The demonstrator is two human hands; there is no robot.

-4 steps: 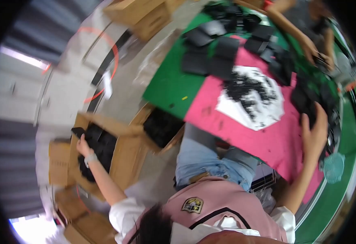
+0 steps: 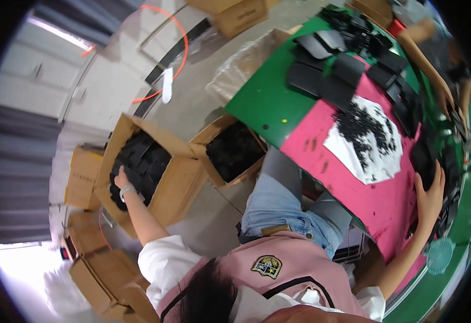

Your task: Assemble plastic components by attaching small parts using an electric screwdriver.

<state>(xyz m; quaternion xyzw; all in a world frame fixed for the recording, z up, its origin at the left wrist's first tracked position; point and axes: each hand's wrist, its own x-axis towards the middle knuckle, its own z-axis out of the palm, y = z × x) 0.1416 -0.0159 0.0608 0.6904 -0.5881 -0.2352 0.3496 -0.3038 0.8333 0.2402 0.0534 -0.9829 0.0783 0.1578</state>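
Head: left of mat [image 2: 354, 202], left hand [image 2: 121, 179] over well-filled carton [image 2: 179, 185] — grip unclear; right, right hand [image 2: 432, 195] spread, seemingly empty, by unboxed pieces [image 2: 423, 157].

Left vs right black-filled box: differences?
The left box looks larger than the right box. The left hand is at the left box, none at the right box. The right box is nearer the table than the left box. Both are open cardboard holding black pieces.

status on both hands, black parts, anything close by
Left hand over black parts in open carton, grip unclear. Right hand at black pieces on green table. White sheet with small black bits nearby.
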